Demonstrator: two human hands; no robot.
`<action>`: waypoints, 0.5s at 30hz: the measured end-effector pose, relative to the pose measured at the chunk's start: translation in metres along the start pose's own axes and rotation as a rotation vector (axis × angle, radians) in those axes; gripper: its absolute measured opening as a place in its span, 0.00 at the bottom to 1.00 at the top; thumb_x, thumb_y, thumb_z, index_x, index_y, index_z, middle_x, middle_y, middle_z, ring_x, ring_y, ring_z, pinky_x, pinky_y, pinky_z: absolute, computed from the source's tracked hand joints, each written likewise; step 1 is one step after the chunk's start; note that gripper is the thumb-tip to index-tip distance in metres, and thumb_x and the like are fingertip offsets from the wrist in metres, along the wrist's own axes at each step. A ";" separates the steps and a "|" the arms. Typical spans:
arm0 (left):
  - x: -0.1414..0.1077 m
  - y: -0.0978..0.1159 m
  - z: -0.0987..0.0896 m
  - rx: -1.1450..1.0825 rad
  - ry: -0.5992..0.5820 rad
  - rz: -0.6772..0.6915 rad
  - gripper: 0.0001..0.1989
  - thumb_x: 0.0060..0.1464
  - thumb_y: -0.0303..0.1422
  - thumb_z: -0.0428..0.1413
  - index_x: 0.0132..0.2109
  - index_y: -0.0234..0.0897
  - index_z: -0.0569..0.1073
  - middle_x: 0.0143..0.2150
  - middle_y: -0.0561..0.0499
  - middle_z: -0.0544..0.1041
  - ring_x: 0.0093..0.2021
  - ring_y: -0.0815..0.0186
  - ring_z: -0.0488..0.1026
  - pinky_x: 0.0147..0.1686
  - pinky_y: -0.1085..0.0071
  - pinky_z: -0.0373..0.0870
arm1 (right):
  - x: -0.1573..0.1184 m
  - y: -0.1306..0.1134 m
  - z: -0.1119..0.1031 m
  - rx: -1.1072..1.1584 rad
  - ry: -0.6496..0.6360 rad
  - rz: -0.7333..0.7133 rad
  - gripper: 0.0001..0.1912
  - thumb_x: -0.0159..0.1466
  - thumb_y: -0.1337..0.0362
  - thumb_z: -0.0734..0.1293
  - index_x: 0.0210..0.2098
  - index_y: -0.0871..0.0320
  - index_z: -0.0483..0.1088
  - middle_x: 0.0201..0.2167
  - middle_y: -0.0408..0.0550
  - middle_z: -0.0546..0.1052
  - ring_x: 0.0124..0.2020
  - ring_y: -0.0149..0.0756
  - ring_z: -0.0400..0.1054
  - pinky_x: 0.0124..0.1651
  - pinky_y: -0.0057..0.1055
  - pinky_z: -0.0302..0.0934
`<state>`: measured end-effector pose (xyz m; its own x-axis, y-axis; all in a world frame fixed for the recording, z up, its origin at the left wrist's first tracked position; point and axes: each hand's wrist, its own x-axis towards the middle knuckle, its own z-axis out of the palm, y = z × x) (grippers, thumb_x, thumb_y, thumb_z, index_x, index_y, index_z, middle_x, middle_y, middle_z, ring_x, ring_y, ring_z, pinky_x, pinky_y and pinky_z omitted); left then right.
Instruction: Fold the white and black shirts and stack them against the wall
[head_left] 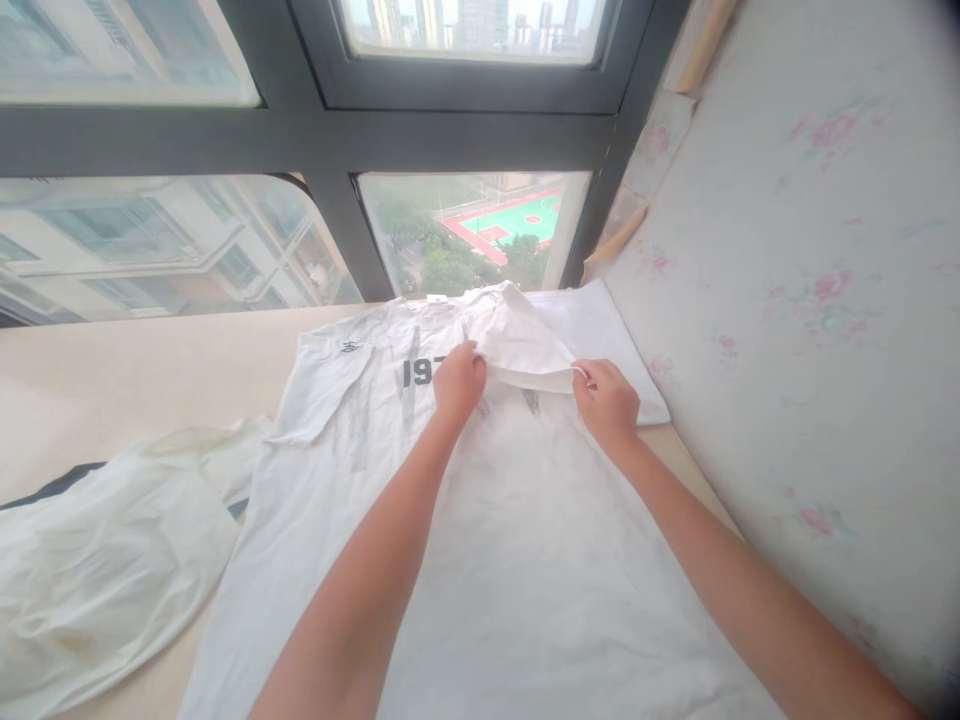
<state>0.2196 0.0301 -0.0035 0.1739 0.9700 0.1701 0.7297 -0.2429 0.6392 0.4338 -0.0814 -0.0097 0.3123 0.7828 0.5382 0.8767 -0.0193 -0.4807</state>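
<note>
**White shirt (540, 560) laid out flat, one edge lifted**

Nearest, at the bottom centre, the lower body of the shirt lies broad and unfolded, with shallow creases; two bare forearms (375, 540) reach over it. At the lower left a second garment (120, 560), off-white, lies in a loose heap just beside it, with a dark strip (56, 485) showing at its edge.

Just above the middle of the frame, the left hand (460, 382) and the right hand (606, 403) are closed on a white flap (529, 345) of the shirt, pinching its hem at two spots and drawing it nearly straight between them. Whether the flap is a sleeve is not clear. Left of the hands are black printed figures (418, 373), partly covered; farther left, a sleeve (322, 390) lies at the shirt's side.

As far as can be judged, the spreading is mostly done: the body is open and fairly flat. The lifted flap is not yet laid down, wrinkles remain around the print, and the heaped garment is unsorted.

Beyond, a smooth white cloth (630, 365) shows at the shirt's upper right, on the pale ledge (150, 375). Flowered wallpaper (787, 300) fills the right; a grey window frame (330, 140) crosses the top, with a sports court (517, 220) outside.
</note>
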 end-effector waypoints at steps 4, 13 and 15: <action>0.007 -0.018 -0.004 -0.106 -0.091 -0.063 0.16 0.59 0.30 0.46 0.50 0.37 0.74 0.37 0.49 0.78 0.39 0.61 0.75 0.41 0.69 0.68 | -0.009 0.004 -0.002 0.060 -0.041 -0.205 0.13 0.67 0.59 0.61 0.40 0.55 0.77 0.47 0.51 0.77 0.48 0.41 0.69 0.51 0.38 0.66; 0.007 -0.020 -0.007 -0.195 -0.086 -0.082 0.18 0.59 0.31 0.49 0.55 0.37 0.72 0.42 0.48 0.78 0.38 0.63 0.74 0.41 0.67 0.72 | 0.095 -0.011 0.026 0.257 -0.267 -0.217 0.17 0.61 0.69 0.60 0.44 0.56 0.77 0.45 0.48 0.79 0.47 0.41 0.70 0.48 0.38 0.67; 0.006 -0.018 -0.008 -0.173 -0.032 -0.069 0.24 0.57 0.28 0.51 0.61 0.39 0.68 0.49 0.45 0.76 0.41 0.62 0.74 0.45 0.64 0.71 | 0.141 -0.022 0.048 0.218 -0.357 -0.281 0.22 0.57 0.73 0.59 0.47 0.55 0.77 0.48 0.47 0.79 0.51 0.42 0.68 0.53 0.39 0.65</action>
<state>0.2025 0.0406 -0.0081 0.1509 0.9836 0.0992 0.6161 -0.1721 0.7686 0.4407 0.0597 0.0439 -0.1033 0.9038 0.4154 0.8003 0.3235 -0.5048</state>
